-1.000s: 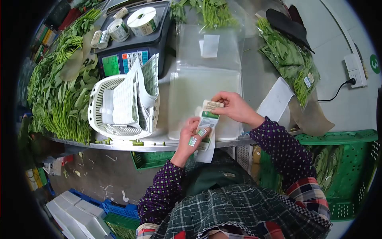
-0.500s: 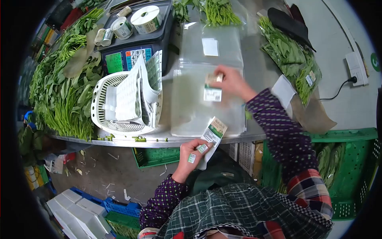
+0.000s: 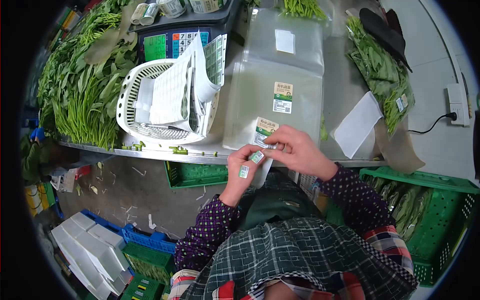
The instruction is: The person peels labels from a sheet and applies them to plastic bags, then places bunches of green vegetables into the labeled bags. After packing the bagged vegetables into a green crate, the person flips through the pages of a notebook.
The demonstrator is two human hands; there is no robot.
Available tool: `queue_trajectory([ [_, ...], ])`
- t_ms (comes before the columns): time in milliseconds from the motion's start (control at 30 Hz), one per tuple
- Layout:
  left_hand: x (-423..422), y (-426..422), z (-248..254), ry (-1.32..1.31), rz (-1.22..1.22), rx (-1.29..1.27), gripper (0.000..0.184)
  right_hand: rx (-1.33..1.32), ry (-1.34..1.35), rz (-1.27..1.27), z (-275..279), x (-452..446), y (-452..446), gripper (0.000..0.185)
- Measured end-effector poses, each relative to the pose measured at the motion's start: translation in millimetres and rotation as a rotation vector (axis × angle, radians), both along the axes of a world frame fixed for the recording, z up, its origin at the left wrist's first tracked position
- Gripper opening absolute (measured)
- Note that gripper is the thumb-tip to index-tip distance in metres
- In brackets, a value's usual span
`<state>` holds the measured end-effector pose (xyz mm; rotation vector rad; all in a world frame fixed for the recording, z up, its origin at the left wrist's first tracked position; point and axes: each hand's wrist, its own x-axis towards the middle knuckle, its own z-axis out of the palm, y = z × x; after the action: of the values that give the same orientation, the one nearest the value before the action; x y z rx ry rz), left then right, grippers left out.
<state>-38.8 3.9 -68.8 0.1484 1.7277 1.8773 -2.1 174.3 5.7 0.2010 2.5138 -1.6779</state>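
My left hand [image 3: 242, 169] is closed on a strip of labels [image 3: 265, 129] at the table's front edge, with two small green-and-white stickers on its skin. Against the strip's right side, my right hand [image 3: 296, 150] pinches the strip near its lower part; its fingertips touch the left fingers. A printed label [image 3: 283, 97] lies flat on the stack of clear plastic bags [image 3: 250, 95]. Farther up the bags is a blank white paper piece [image 3: 285, 41].
A white basket [image 3: 128, 100] of label sheets stands left, before a scale [image 3: 165, 47]. Leafy greens [image 3: 85, 100] cover the far left. Bagged greens [image 3: 380, 75] and white paper [image 3: 357, 125] lie right. Green crates [image 3: 440, 220] stand below; a co-worker's blue-gloved hand [image 3: 37, 134] shows far left.
My right hand has left a label on the bags and come back down to the strip in my left hand. The view has shifted, so the table's contents sit higher.
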Motion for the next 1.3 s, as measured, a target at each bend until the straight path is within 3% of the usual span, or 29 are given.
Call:
queue_trajectory([
  [100,0.2,2.6,-12.7,0.048,-0.029,-0.011,0.011,0.143,0.141,0.028,-6.4,4.5,-10.7,0.019],
  [300,1.8,5.9,-5.0,0.090,-0.072,-0.090,0.009,0.145,0.146,0.002,-5.8,12.6,-7.9,0.011],
  [367,-4.4,4.5,-0.6,0.053,-0.088,-0.118,0.009,-0.138,0.092,-0.222,-3.2,7.6,5.8,0.013],
  [400,-6.1,4.7,1.6,-0.005,-0.102,-0.129,0.009,-0.177,0.046,-0.388,-11.4,-5.1,28.0,0.013],
  [500,-15.3,11.0,7.7,-0.057,-0.140,-0.124,0.009,-0.155,0.039,-0.529,-52.7,-46.8,78.5,0.016],
  [567,-23.7,15.6,3.7,-0.044,-0.218,-0.105,0.007,0.077,0.008,-0.527,-90.6,-63.6,85.6,0.024],
  [600,-29.3,16.6,-9.1,0.088,-0.263,-0.113,0.009,0.072,0.011,-0.527,-96.8,-64.4,86.1,0.024],
  [633,-33.6,16.1,-13.5,0.096,-0.264,-0.119,0.009,0.286,-0.089,-0.529,-102.7,-65.2,84.4,0.030],
  [667,-38.7,15.8,-14.1,0.062,-0.306,-0.162,0.011,0.500,-0.190,-0.528,-102.6,-68.7,82.1,0.035],
  [833,-43.5,14.9,-15.8,-0.001,-0.291,-0.258,0.023,0.674,-0.221,-0.322,-81.4,-56.2,95.7,0.047],
  [900,-42.5,11.5,-13.1,-0.123,-0.231,-0.147,0.024,0.768,0.281,0.083,-95.4,-32.6,75.8,0.044],
  [933,-40.4,7.5,-3.9,-0.001,-0.301,-0.168,0.020,0.713,0.229,0.126,-93.5,-23.5,70.6,0.038],
  [967,-31.0,2.3,16.7,-0.044,-0.380,-0.202,0.013,0.720,0.233,0.127,-95.5,-28.5,78.0,0.038],
  [1033,-12.3,-8.9,33.1,-0.080,-0.573,0.119,0.008,0.505,0.167,0.074,-104.9,-25.3,80.3,0.027],
  [1100,-2.5,-3.1,37.7,0.066,-0.509,0.207,0.004,0.511,0.166,0.051,-89.6,-30.5,76.8,0.021],
  [1133,-5.5,-7.7,39.9,-0.144,-0.506,0.060,0.006,0.573,0.179,0.060,-85.1,-30.2,74.3,0.019],
  [1167,-14.2,-5.4,39.9,-0.129,-0.545,-0.070,0.006,0.633,0.185,0.069,-83.9,-26.8,70.7,0.018],
  [1300,-20.5,4.0,26.1,0.119,-0.568,0.022,0.008,0.485,0.091,0.021,-97.7,-33.5,81.6,0.019],
])
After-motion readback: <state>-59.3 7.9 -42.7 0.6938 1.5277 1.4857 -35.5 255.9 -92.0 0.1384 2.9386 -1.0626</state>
